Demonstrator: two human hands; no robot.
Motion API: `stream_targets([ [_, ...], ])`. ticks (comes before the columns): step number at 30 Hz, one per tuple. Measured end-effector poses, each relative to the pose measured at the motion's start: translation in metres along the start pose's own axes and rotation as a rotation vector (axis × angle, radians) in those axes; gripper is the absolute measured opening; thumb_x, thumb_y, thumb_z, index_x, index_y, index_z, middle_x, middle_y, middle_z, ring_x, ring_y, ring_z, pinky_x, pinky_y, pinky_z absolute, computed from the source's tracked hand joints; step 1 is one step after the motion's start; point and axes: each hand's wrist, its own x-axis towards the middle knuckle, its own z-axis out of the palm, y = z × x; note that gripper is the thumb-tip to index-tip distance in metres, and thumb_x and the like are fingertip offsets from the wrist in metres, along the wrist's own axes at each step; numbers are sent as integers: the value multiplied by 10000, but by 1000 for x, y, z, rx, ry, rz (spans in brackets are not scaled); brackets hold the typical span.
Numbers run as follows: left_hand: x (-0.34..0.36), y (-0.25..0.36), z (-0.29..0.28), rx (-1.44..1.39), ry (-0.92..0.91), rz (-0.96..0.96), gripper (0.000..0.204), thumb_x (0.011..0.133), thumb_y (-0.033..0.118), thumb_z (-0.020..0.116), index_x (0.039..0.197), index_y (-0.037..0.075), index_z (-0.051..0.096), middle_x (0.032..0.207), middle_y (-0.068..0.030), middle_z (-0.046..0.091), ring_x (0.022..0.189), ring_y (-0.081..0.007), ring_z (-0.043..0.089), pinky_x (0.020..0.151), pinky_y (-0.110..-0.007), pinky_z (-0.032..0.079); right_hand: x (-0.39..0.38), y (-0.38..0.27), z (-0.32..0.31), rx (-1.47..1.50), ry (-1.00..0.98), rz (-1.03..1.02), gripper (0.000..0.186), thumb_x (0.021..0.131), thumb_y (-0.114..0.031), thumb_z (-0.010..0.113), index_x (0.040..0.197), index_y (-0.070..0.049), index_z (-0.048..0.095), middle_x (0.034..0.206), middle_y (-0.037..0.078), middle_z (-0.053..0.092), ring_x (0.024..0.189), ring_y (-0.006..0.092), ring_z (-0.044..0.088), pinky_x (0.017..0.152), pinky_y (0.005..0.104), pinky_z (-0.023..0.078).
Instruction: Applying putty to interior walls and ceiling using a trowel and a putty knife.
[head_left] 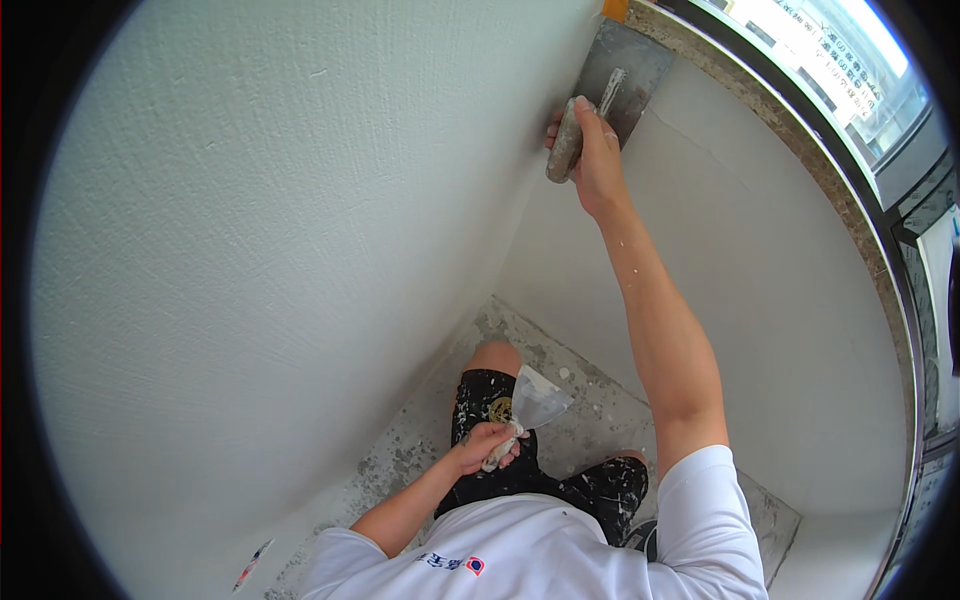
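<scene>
White cloth of the person's T-shirt [540, 550] lies nearest the camera, below both hands, with a small emblem on its chest. Largest of all, a pale, lightly ridged wall [250, 250] fills the space left of both hands. Right of the right hand [592, 160] stretches a lower, smoother wall [790, 290], meeting the first in a corner just beside that hand. Grey, white-spotted floor [420, 430] spreads beneath the left hand [487, 446]. Above and right of the right hand, a rough brownish ledge [790, 115] curves along the lower wall's top, a window [850, 60] beyond it. Black shorts [480, 400] flecked with white lie under the left hand.

Of the two tools, the trowel [640, 62] is larger. The right hand, its arm stretched far out, curls round the trowel's thick handle; the flat grey blade reaches past the fingers toward the ledge, by the corner. Whether it touches the lower wall is not clear. Smaller is the scraper [537, 398], its pale handle clasped in the left hand's folded fingers, its fan-shaped blade pointing up and right from them. Smallest, an orange patch [614, 9] sits above the right hand, past the trowel's far edge.
</scene>
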Motion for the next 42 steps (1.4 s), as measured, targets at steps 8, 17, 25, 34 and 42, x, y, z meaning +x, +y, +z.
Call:
stream_targets([
  [8,13,-3,6,-39,-8,-4,386,1011,291,507,1194,-40,584,811,-74,641,604,-139,594,534,-256,489,-12,-5,-7,184,83,-121,441,939,-350,632,1192,-1,542,876,59,603,812,156,590,738,284,481],
  [17,19,0,18,40,86,-54,406,1001,311,518,1196,-39,583,791,-75,632,580,-163,586,523,-285,478,-107,-59,-113,246,225,-224,630,940,-332,642,1341,104,428,949,85,605,871,156,585,802,281,491],
  [25,29,9,22,95,104,-141,381,1013,295,497,1187,-33,581,801,-79,629,588,-156,585,520,-279,483,-188,-107,-227,175,281,-219,602,961,-368,595,1323,90,448,963,108,618,900,165,593,809,293,499],
  [34,35,-5,27,160,188,-207,386,1007,328,486,1139,-19,593,772,-83,616,549,-191,564,494,-319,462,-287,-151,-360,193,414,-258,589,944,-377,616,1311,63,477,944,121,646,835,162,610,785,289,509],
  [42,30,4,42,213,201,-320,405,998,360,498,1147,-5,592,796,-92,629,610,-213,575,542,-334,458,-376,-207,-488,186,459,-266,567,932,-396,615,1266,55,535,1043,143,636,957,211,635,830,310,533],
])
